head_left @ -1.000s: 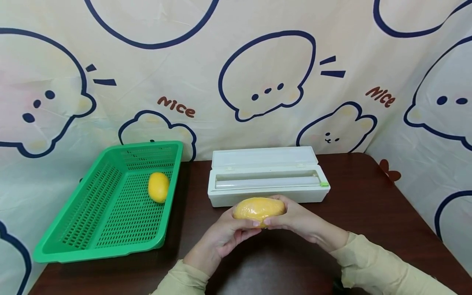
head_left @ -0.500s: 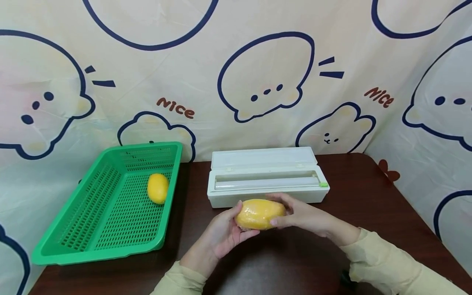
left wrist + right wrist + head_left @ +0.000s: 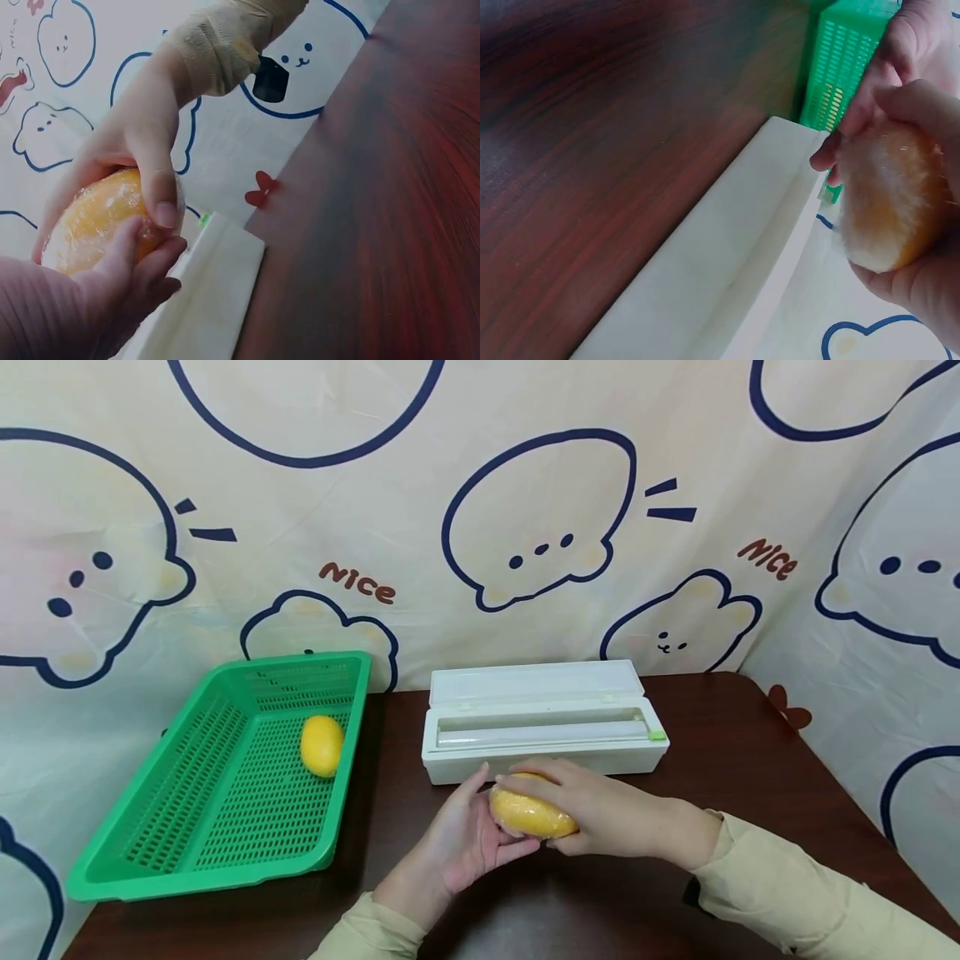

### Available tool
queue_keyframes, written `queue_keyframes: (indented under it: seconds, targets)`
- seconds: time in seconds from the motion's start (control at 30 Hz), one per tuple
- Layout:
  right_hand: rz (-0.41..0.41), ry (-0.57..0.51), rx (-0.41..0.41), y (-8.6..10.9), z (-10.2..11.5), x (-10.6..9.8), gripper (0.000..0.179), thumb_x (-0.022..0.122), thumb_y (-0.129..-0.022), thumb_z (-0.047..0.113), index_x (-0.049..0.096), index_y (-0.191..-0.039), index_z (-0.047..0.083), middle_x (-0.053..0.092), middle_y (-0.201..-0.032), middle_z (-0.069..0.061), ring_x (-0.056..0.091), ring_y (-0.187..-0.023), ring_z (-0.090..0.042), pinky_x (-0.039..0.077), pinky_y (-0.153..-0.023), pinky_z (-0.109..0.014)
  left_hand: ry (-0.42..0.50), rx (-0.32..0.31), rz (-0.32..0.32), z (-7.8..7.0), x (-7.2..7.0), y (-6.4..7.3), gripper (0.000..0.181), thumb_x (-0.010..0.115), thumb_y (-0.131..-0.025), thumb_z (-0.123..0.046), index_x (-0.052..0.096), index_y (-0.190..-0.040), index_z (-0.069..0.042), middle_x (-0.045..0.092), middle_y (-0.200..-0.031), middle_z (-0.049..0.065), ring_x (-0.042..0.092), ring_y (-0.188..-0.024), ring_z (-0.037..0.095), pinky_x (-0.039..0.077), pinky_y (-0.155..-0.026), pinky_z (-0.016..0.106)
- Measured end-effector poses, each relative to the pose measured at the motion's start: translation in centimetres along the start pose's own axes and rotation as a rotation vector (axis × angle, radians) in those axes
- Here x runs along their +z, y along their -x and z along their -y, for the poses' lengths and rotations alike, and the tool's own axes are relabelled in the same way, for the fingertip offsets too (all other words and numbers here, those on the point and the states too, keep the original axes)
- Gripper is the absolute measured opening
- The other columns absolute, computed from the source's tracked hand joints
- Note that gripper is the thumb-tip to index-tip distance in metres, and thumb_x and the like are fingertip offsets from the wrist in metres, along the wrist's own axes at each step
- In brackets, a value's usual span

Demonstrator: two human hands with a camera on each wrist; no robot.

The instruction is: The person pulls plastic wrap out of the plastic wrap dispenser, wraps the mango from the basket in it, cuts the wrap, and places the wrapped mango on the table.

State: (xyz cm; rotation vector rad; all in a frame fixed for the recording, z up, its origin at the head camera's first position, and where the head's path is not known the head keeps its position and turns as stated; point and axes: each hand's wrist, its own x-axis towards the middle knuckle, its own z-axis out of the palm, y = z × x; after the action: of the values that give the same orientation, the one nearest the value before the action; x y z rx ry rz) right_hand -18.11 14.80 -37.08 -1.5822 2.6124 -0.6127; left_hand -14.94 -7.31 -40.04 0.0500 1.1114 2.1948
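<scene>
A yellow mango (image 3: 528, 814) in shiny clear cling film is held over the table, in front of the white box. My right hand (image 3: 600, 806) grips it from above and the right, thumb on the near side and fingers over the far side. My left hand (image 3: 468, 839) lies opened out at its left end, thumb raised, fingers reaching under it. In the left wrist view, the film wrinkles over the mango (image 3: 101, 221) and the left thumb lies against it. A second yellow mango (image 3: 322, 746) rests in the green basket (image 3: 225, 878).
The white cling film box (image 3: 546, 764) stands behind the hands with its lid raised and a film roll (image 3: 540, 733) inside. The basket takes up the left side of the dark wooden table (image 3: 750, 760). A printed cloth (image 3: 525, 635) hangs behind the table.
The mango has turned and tilted, its right end now lower. My right hand has moved over its top, while my left hand has loosened from holding it to an opened palm.
</scene>
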Motion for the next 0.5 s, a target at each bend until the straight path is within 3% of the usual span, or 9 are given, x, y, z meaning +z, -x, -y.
queue_keyframes:
  seconds: [0.1,0.23,0.33,0.5]
  targets:
    - [-0.043,-0.022,0.028,0.4,0.0,-0.3,0.086,0.082,-0.082,0.006,0.041,-0.156,0.022,0.044,-0.148,-0.010,0.050,-0.126,-0.027,0.052,-0.097,-0.044,-0.053,0.000,0.009,-0.4,0.3,0.2,0.064,0.032,-0.108,-0.052,0.031,-0.151,-0.005,0.063,-0.129,0.014,0.067,-0.112,0.026,0.055,-0.094,0.043]
    - [-0.074,-0.072,0.135,1.3,0.1,-1.7,0.081,0.080,-0.085,0.012,0.044,-0.155,0.030,0.043,-0.144,-0.008,0.056,-0.112,-0.022,0.055,-0.087,-0.037,-0.170,0.021,-0.016,-1.1,0.7,0.8,0.062,0.042,-0.106,-0.044,0.028,-0.156,-0.009,0.052,-0.147,0.019,0.058,-0.128,0.032,0.047,-0.105,0.050]
    - [-0.123,-0.068,0.229,2.6,-0.3,-2.9,0.077,0.081,-0.085,0.015,0.047,-0.152,0.033,0.044,-0.140,-0.007,0.058,-0.098,-0.017,0.055,-0.079,-0.031,-0.245,0.028,-0.047,-1.5,0.7,1.4,0.062,0.047,-0.105,-0.035,0.027,-0.158,-0.009,0.048,-0.152,0.018,0.054,-0.132,0.032,0.044,-0.104,0.044]
    - [-0.246,0.007,0.382,5.5,-2.4,-5.1,0.071,0.081,-0.086,0.018,0.050,-0.150,0.028,0.046,-0.134,-0.009,0.057,-0.095,-0.019,0.055,-0.078,-0.036,-0.330,0.059,-0.061,-2.1,-0.3,2.4,0.050,0.051,-0.103,-0.024,0.042,-0.147,-0.004,0.061,-0.140,0.011,0.061,-0.122,0.025,0.044,-0.090,0.032]
